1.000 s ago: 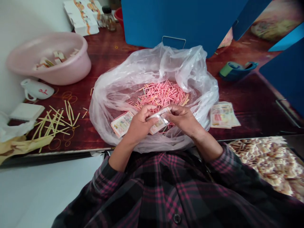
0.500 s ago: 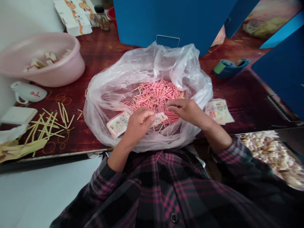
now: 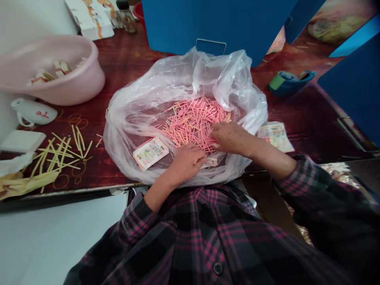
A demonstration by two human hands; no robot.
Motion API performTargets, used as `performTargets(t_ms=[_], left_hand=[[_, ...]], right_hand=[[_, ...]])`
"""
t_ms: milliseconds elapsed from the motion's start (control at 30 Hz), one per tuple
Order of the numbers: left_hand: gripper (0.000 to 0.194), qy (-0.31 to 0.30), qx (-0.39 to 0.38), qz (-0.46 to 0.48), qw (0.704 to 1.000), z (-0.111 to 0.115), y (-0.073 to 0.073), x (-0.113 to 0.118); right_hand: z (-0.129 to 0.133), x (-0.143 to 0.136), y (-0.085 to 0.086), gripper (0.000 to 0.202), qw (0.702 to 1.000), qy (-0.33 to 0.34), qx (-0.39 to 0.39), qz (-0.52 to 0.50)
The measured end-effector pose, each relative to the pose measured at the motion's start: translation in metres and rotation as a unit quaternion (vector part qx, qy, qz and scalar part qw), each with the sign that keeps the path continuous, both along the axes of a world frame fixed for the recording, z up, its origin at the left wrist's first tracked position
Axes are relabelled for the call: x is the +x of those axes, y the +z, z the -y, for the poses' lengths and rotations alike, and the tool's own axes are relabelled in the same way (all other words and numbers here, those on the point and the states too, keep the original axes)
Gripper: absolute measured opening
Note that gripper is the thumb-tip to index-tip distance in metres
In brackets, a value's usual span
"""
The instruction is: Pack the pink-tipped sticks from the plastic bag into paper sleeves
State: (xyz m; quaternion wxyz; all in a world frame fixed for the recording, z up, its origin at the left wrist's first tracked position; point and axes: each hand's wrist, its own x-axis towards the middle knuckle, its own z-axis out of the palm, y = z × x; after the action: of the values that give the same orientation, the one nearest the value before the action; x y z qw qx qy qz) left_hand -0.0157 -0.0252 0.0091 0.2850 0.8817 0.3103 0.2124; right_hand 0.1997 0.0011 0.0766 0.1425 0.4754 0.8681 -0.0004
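Observation:
A clear plastic bag [image 3: 127, 103] lies spread open, with a loose heap of thin pink sticks [image 3: 192, 118] inside. My left hand [image 3: 188, 162] is closed at the heap's near edge on a small printed paper packet [image 3: 211, 162], whose end sticks out to the right. Bent over the right side of the sticks, my right hand [image 3: 230, 138] has its fingers curled together. Its fingertips touch the heap, but what they pinch is hidden. Left of my left hand, a stack of printed paper packets [image 3: 151, 153] rests on the bag.
Yellowish sticks [image 3: 59, 154] and rubber bands [image 3: 61, 181] lie at left, near a white mug [image 3: 34, 112] and a pink basin [image 3: 86, 85]. Blue panels [image 3: 208, 23] stand behind. More printed papers [image 3: 276, 136] and a blue tape dispenser [image 3: 285, 85] are at right.
My left hand has moved right and down with the small packet, uncovering more of the packet stack. My right hand has lowered onto the sticks, its fingers curling in.

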Motion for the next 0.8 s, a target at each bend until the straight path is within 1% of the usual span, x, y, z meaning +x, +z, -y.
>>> performTargets(t_ms=[100,267,333,433,567,667,733,800], left_hand=[[0.025,0.001,0.005,0.004,1.000,0.002,-0.001,0.000],[0.026,0.007,0.015,0.011,1.000,0.003,-0.004,0.000],[0.024,0.008,0.022,0.015,1.000,0.002,-0.005,0.000],[0.020,0.017,0.044,0.028,0.999,0.002,-0.007,0.000],[0.020,0.021,0.061,0.028,0.998,0.004,-0.007,-0.001],[0.020,0.026,0.065,0.026,0.997,0.005,-0.009,-0.002],[0.020,0.033,0.065,0.030,0.997,0.004,-0.011,-0.001],[0.018,0.042,0.057,0.041,0.997,0.003,-0.013,-0.001]], right_hand=[[0.002,-0.003,-0.003,0.018,1.000,0.022,0.010,0.003],[0.005,-0.002,-0.012,0.022,0.999,0.045,0.015,-0.009],[0.006,0.000,-0.013,0.017,0.999,0.049,0.013,-0.004],[0.009,0.003,-0.015,0.013,0.999,0.042,0.015,-0.024],[0.010,0.007,-0.024,0.019,0.998,0.009,0.012,-0.054],[0.005,0.011,-0.035,0.023,0.996,-0.039,0.015,-0.084],[0.001,0.014,-0.041,0.023,0.989,-0.083,0.013,-0.125],[-0.004,0.016,-0.046,0.019,0.973,-0.127,0.008,-0.195]])
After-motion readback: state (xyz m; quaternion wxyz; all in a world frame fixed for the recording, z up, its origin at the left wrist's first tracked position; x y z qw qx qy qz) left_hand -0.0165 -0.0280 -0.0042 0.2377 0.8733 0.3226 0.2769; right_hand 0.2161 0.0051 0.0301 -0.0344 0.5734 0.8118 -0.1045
